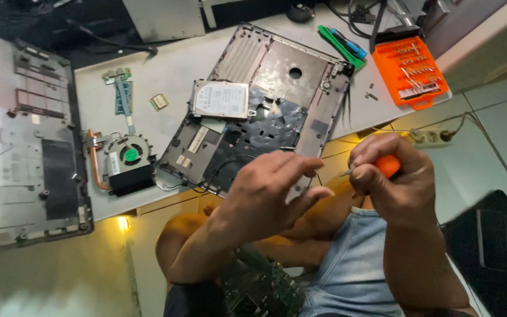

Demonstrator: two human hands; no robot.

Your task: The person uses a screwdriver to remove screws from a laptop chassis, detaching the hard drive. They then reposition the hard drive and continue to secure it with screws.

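The right hand is closed in a fist around an orange-handled screwdriver, whose thin metal tip pokes out to the left toward the other hand. The left hand is held up just beside it, fingers half curled and pinched together; whether they grip anything small I cannot tell, since the blur hides it. Both hands hover over the person's lap, in front of the table edge and clear of everything on it.

On the lap, below the left forearm, lies a green circuit board.

On the table behind the hands sits an opened laptop base, tilted at an angle, with a silver hard drive lying in its upper left part. To its left are a cooling fan with a copper heat pipe, a small green board and a little square chip. Further left lies a large grey laptop cover. At the far right corner an orange bit case stands open, with green and blue tools next to it.
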